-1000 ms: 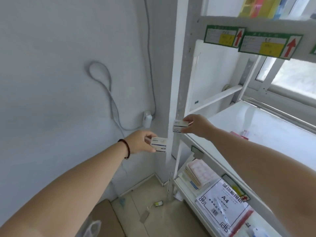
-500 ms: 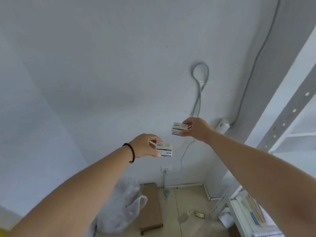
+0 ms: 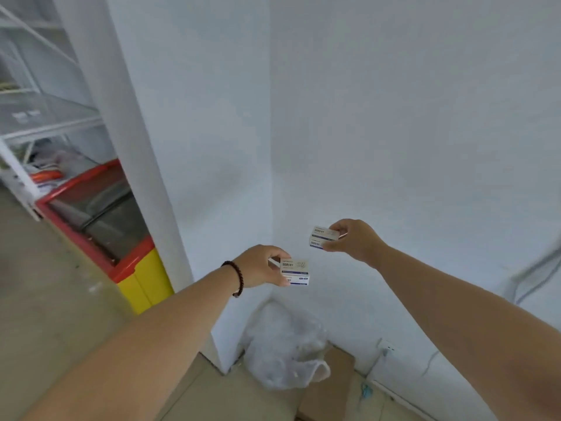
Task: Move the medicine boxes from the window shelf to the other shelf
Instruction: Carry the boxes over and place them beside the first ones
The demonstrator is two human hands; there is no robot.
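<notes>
My left hand [image 3: 261, 266], with a dark bead bracelet on the wrist, grips small white medicine boxes with blue stripes [image 3: 296, 271], apparently two stacked. My right hand [image 3: 355, 240] is a little higher and to the right, pinching a similar stack of small white boxes [image 3: 322, 237]. Both arms stretch out in front of me toward a white wall corner. A white metal shelf [image 3: 45, 129] shows at the far left, blurred. The window shelf is out of view.
A white pillar [image 3: 127, 132] rises left of centre. Behind it stands a red and yellow chest freezer [image 3: 121, 253] with a glass lid. On the floor in the corner lie a clear plastic bag [image 3: 285, 350] and a brown cardboard piece [image 3: 331, 384]. A wall socket [image 3: 387, 347] sits low on the right.
My view has swung left, away from the window shelf and the looped cable, to the wall corner and freezer. Both hands keep hold of their boxes and stay out in front.
</notes>
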